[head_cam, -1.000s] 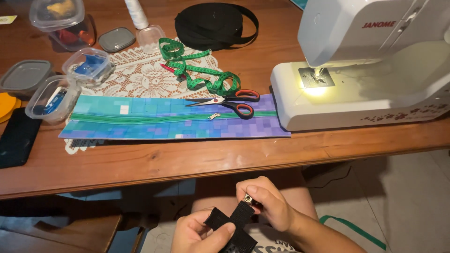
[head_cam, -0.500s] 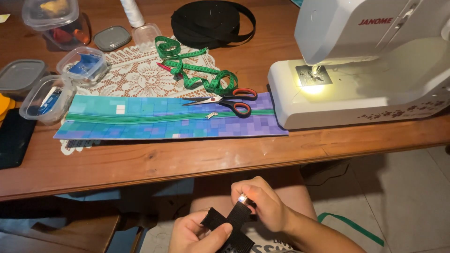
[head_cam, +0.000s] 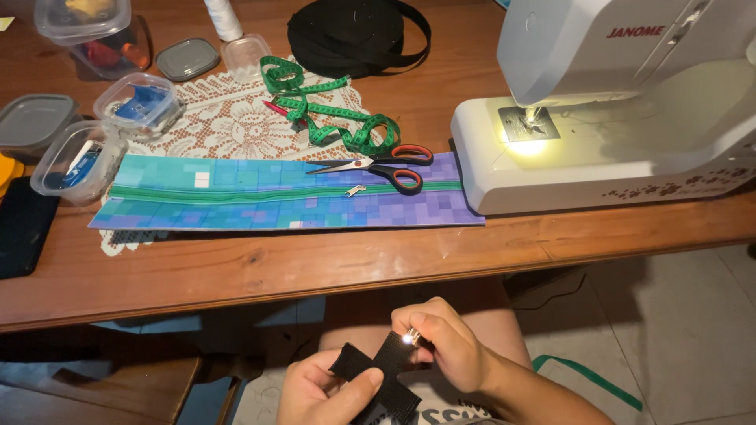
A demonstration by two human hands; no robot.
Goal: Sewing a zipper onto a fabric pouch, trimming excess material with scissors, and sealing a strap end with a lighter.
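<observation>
Below the table edge, over my lap, both hands work on a black webbing strap [head_cam: 386,370] folded into a cross shape. My left hand [head_cam: 319,389] pinches the strap's lower left part with thumb on top. My right hand [head_cam: 445,346] holds the strap's upper end together with a small shiny metal piece [head_cam: 410,338] between its fingertips. On the wooden table [head_cam: 315,264] lies a long blue and purple patterned fabric strip [head_cam: 260,203] with a green zipper down its middle.
Red-handled scissors [head_cam: 378,167] and a green tape measure [head_cam: 331,118] lie on a lace doily. A white sewing machine [head_cam: 614,102] with its lamp on stands at right. Plastic containers [head_cam: 118,102] sit at left, a black webbing roll [head_cam: 354,31] at the back.
My hands and the strap stay in the same grip over my lap; the view has shifted slightly, and the right fingers have turned the metal piece a little.
</observation>
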